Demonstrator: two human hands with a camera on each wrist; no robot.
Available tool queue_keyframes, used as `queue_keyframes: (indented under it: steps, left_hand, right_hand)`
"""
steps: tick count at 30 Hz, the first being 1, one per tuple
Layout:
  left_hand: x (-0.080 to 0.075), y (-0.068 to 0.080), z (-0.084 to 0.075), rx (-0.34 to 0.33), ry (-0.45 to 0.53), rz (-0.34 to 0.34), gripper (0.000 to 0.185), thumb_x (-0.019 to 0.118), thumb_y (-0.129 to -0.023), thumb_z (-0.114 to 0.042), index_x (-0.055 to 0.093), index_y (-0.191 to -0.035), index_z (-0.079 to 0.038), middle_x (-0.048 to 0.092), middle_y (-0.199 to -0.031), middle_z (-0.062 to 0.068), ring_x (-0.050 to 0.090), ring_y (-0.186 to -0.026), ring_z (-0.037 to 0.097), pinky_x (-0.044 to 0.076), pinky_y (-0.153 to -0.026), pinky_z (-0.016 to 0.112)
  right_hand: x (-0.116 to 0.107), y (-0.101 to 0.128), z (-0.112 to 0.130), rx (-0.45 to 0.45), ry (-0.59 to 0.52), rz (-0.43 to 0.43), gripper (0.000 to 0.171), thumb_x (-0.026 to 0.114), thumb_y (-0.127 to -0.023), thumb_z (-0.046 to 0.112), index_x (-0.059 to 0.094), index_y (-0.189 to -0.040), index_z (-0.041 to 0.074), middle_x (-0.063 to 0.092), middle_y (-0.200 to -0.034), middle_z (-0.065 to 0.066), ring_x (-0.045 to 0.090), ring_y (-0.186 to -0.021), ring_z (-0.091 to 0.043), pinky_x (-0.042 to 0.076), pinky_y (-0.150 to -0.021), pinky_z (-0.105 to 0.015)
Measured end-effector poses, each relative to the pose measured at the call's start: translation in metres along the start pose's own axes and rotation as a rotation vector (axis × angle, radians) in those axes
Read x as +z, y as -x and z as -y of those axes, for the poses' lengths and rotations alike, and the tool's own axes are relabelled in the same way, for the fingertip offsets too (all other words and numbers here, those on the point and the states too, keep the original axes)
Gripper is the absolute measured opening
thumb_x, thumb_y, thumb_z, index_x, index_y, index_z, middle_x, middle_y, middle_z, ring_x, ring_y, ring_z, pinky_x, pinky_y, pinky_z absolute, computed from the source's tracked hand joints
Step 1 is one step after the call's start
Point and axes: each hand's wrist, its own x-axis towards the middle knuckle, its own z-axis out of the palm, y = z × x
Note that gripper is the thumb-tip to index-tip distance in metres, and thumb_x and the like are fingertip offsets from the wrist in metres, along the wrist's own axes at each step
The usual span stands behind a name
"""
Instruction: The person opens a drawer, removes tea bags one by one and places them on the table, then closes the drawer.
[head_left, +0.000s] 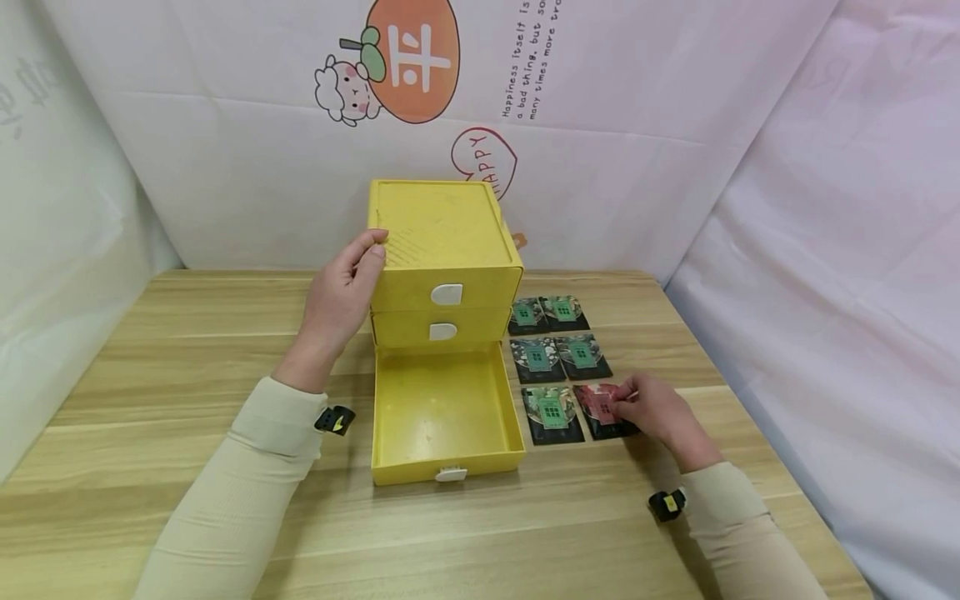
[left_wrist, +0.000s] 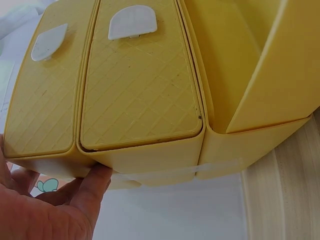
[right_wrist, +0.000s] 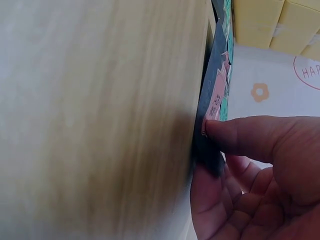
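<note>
A yellow three-drawer storage box (head_left: 442,225) stands on the wooden table, its bottom drawer (head_left: 435,417) pulled out and bare inside. My left hand (head_left: 341,287) grips the box's upper left edge, with fingers over the top and against the side; the left wrist view shows a finger (left_wrist: 95,182) pressed to that side. My right hand (head_left: 656,408) pinches the right edge of a red-and-black flat sachet (head_left: 600,406) between thumb and fingers. In the right wrist view this sachet (right_wrist: 212,107) tilts up at the held edge. A green-labelled sachet (head_left: 551,414) lies directly left of it.
Behind the red sachet lie two more rows of sachets, including a blue-labelled one (head_left: 537,358) and a green-labelled one (head_left: 564,312). Two drawers with white tabs (head_left: 446,294) are closed above the open one. A printed white cloth (head_left: 600,167) hangs behind the table.
</note>
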Motion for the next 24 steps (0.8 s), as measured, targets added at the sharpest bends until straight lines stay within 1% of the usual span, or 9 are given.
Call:
queue_keyframes:
  steps: [3, 8, 13, 17, 20, 24]
  left_hand:
    - [-0.0003, 0.0002, -0.0002, -0.004, 0.001, -0.003, 0.053, 0.038, -0.109, -0.055, 0.056, -0.152, -0.029, 0.064, -0.135, 0.003, 0.042, -0.075, 0.024, 0.039, -0.078, 0.039]
    - [-0.0003, 0.0008, -0.0011, -0.003, 0.005, -0.001, 0.052, 0.039, -0.109, -0.054, 0.057, -0.151, -0.029, 0.064, -0.137, 0.003, 0.046, -0.083, 0.024, 0.039, -0.079, 0.039]
    - [-0.0001, 0.0011, -0.0016, -0.004, 0.005, -0.001, 0.051, 0.040, -0.109, -0.053, 0.057, -0.151, -0.029, 0.063, -0.142, 0.002, 0.051, -0.093, 0.024, 0.040, -0.082, 0.039]
    - [-0.0001, 0.0005, -0.0011, -0.010, 0.006, -0.004, 0.052, 0.040, -0.109, -0.054, 0.057, -0.151, -0.029, 0.062, -0.146, 0.001, 0.054, -0.105, 0.023, 0.041, -0.088, 0.040]
    - [-0.0001, 0.0000, -0.0006, -0.013, 0.004, -0.004, 0.053, 0.039, -0.109, -0.055, 0.057, -0.151, -0.029, 0.061, -0.146, 0.001, 0.054, -0.104, 0.024, 0.041, -0.088, 0.041]
    - [0.0003, -0.0005, 0.0001, -0.016, 0.000, -0.006, 0.054, 0.039, -0.108, -0.056, 0.056, -0.151, -0.029, 0.061, -0.146, 0.001, 0.053, -0.099, 0.024, 0.041, -0.086, 0.040]
  right_hand:
    - [-0.0006, 0.0008, 0.0010, 0.008, 0.002, 0.002, 0.021, 0.073, -0.096, 0.019, 0.067, -0.104, 0.001, 0.073, -0.111, -0.022, 0.068, -0.097, -0.031, 0.054, -0.081, -0.046]
    - [-0.0009, 0.0018, 0.0019, 0.021, 0.013, 0.009, 0.023, 0.072, -0.097, 0.020, 0.066, -0.106, 0.000, 0.071, -0.115, -0.024, 0.068, -0.100, -0.033, 0.055, -0.083, -0.048]
    - [0.0000, 0.0018, 0.0012, 0.036, 0.037, 0.007, 0.024, 0.071, -0.097, 0.022, 0.065, -0.105, 0.000, 0.070, -0.117, -0.024, 0.067, -0.099, -0.032, 0.054, -0.085, -0.049]
    - [0.0002, 0.0016, 0.0005, 0.046, 0.053, 0.002, 0.026, 0.071, -0.096, 0.022, 0.064, -0.106, -0.001, 0.069, -0.120, -0.026, 0.066, -0.099, -0.033, 0.054, -0.086, -0.051]
    - [0.0002, 0.0010, 0.0003, 0.046, 0.061, 0.001, 0.027, 0.072, -0.096, 0.022, 0.064, -0.106, -0.001, 0.069, -0.121, -0.027, 0.066, -0.100, -0.034, 0.054, -0.087, -0.052]
    - [0.0003, 0.0001, 0.0008, 0.045, 0.071, 0.001, 0.026, 0.072, -0.095, 0.022, 0.064, -0.106, -0.001, 0.070, -0.120, -0.026, 0.067, -0.100, -0.034, 0.054, -0.087, -0.052]
